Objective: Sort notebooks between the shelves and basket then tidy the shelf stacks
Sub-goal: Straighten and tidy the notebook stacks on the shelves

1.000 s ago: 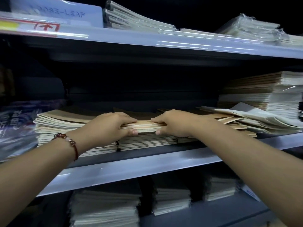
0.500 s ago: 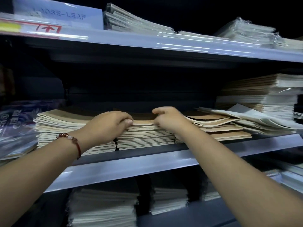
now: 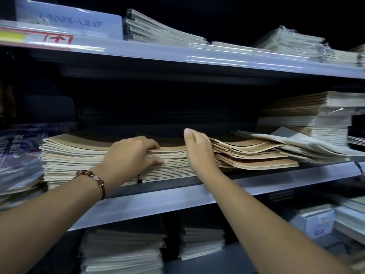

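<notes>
Three stacks of brown-covered notebooks lie on the middle shelf (image 3: 177,202). My left hand (image 3: 132,155), with a bead bracelet on its wrist, grips the top few notebooks of the middle stack (image 3: 171,167), fingers on the cover and thumb on the front edges. My right hand (image 3: 199,153) stands on edge between that stack's right side and the splayed right stack (image 3: 254,155), thumb up; its fingers reach back out of sight. The left stack (image 3: 73,155) lies beside my left wrist. No basket is in view.
A taller notebook stack (image 3: 308,119) stands at the far right of the shelf, with loose grey booklets (image 3: 308,145) slumped before it. Wrapped packs (image 3: 164,30) sit on the upper shelf (image 3: 197,56). More stacks (image 3: 126,252) fill the shelf below. Dark-covered books (image 3: 17,155) lie at left.
The notebooks that both hands held now lie on the middle stack. My right hand left their front edge and turned edge-on at the stack's right side. My left hand stayed.
</notes>
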Demonstrator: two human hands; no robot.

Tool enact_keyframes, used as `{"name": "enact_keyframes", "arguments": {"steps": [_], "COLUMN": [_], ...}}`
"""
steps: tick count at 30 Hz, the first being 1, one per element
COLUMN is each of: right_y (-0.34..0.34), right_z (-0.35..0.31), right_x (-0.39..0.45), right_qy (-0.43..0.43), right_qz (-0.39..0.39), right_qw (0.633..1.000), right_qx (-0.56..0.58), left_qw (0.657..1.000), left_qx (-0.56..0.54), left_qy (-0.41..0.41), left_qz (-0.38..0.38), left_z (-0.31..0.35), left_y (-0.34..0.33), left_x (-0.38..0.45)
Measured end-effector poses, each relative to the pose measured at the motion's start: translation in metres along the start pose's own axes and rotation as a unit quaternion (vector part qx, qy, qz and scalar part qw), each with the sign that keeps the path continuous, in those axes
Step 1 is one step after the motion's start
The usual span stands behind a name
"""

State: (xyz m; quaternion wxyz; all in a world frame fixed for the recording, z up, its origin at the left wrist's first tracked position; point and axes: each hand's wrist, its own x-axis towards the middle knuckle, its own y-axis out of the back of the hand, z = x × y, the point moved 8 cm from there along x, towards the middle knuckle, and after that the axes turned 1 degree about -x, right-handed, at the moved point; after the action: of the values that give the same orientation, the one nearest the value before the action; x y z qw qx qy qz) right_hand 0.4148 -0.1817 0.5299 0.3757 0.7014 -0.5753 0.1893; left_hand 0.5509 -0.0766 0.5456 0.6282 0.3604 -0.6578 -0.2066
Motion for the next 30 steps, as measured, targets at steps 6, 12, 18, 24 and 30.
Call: {"name": "enact_keyframes", "arguments": {"steps": [6, 12, 18, 24, 30], "right_y": [-0.023, 0.002, 0.003, 0.000, -0.002], "right_z": [-0.015, -0.014, -0.014, -0.016, -0.021], "right_x": [-0.022, -0.023, -0.018, -0.017, -0.019], "right_qy": [0.138, 0.114, 0.110, 0.097, 0.063], "right_qz": [-0.078, -0.160, -0.158, -0.151, -0.184], "right_qw": [0.907, 0.853, 0.852, 0.868, 0.903], "right_qx": [-0.391, -0.483, -0.488, -0.463, -0.384], "left_qw": [0.999, 0.992, 0.996, 0.991, 0.984], "left_qx": [0.026, 0.080, 0.039, -0.058, -0.111], "left_qy": [0.012, 0.067, 0.060, 0.072, 0.100], "left_qz": [-0.033, -0.071, -0.061, -0.093, -0.098], "left_z": [-0.001, -0.021, -0.022, -0.036, -0.040], "left_y": [-0.002, 0.001, 0.003, 0.008, 0.015], "left_x": [-0.006, -0.017, -0.017, -0.018, -0.011]}}
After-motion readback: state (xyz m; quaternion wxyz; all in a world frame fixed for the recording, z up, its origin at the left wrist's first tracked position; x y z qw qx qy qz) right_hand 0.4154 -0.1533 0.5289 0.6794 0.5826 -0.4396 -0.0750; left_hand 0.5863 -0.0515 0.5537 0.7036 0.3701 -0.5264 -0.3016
